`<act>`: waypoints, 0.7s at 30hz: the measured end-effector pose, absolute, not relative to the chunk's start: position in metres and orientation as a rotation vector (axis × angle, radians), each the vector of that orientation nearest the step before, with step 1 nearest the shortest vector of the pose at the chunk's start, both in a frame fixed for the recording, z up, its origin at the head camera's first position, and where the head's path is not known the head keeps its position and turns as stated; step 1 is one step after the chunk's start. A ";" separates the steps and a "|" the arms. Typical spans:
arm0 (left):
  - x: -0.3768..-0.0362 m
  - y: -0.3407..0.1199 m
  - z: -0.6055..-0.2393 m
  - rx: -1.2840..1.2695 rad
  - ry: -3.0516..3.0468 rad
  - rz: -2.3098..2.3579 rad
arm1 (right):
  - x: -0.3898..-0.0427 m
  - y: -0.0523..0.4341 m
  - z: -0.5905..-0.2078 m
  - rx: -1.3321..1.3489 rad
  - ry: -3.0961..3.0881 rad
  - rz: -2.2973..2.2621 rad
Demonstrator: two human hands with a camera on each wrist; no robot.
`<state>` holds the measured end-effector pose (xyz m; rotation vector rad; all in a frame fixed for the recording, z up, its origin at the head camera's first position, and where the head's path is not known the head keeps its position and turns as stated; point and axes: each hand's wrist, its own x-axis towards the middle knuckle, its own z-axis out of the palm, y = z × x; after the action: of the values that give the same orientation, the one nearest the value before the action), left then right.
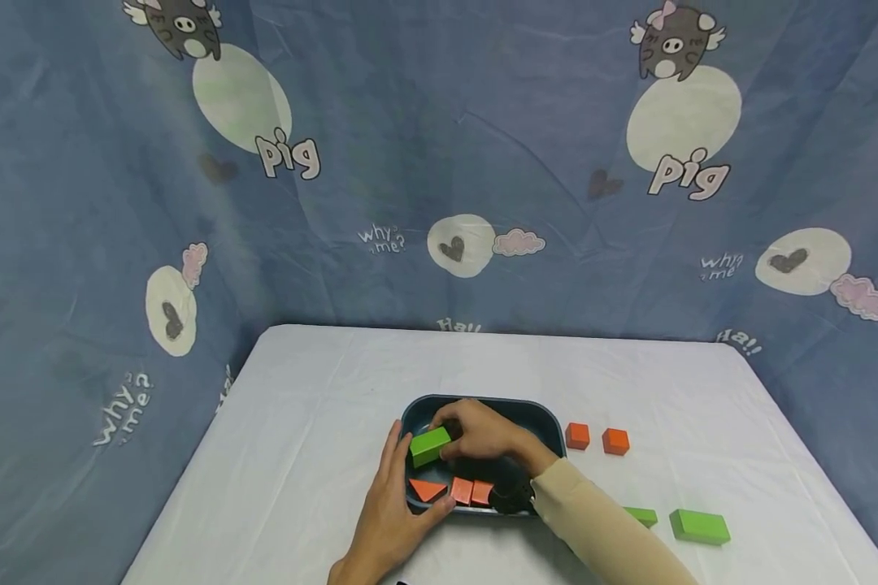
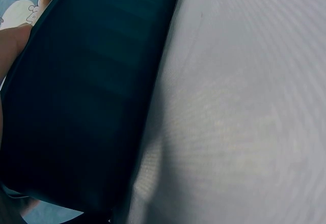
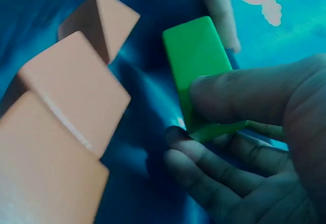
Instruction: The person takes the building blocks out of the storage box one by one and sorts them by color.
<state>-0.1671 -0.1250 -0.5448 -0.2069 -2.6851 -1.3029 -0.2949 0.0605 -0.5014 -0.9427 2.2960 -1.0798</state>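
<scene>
A dark blue tray [image 1: 549, 414] rests on the white table. My left hand [image 1: 391, 508] holds its near left corner, fingers along the left side and the thumb at the front rim; the left wrist view shows that thumb [image 2: 15, 40] on the tray's rim. Inside the tray, my right hand [image 1: 483, 431] pinches a green rectangular block [image 1: 429, 447] near the left side. In the right wrist view the thumb presses on the green block's [image 3: 196, 51] face, with the fingers beneath. An orange triangular block [image 1: 428, 490] and two orange cubes [image 1: 462, 490] lie along the tray's front wall.
Two orange cubes [image 1: 615, 441] sit on the table [image 1: 322, 455] right of the tray. Farther front right lie a green block [image 1: 700, 526] and another green piece [image 1: 641, 516] partly covered by the right sleeve [image 1: 600, 520]. A patterned blue cloth [image 1: 380, 162] hangs behind.
</scene>
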 end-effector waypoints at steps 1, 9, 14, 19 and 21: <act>-0.167 -0.125 -0.545 -0.205 -2.685 -1.307 | -0.295 0.061 -0.500 -0.936 2.294 -1.094; -0.167 -0.125 -0.546 -0.188 -2.672 -1.307 | -0.297 0.068 -0.492 -0.931 2.247 -1.196; -0.167 -0.124 -0.546 -0.182 -2.673 -1.295 | -0.297 0.075 -0.489 -0.925 2.255 -1.200; -0.166 -0.123 -0.546 -0.179 -2.662 -1.293 | -0.295 0.085 -0.482 -0.921 2.253 -1.207; -0.166 -0.123 -0.546 -0.169 -2.667 -1.294 | -0.294 0.089 -0.477 -0.919 2.249 -1.221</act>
<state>-0.1658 -0.1230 -0.5464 -0.1689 -2.6668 -1.2942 -0.2943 0.0889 -0.4774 -0.9192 2.2486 -1.2212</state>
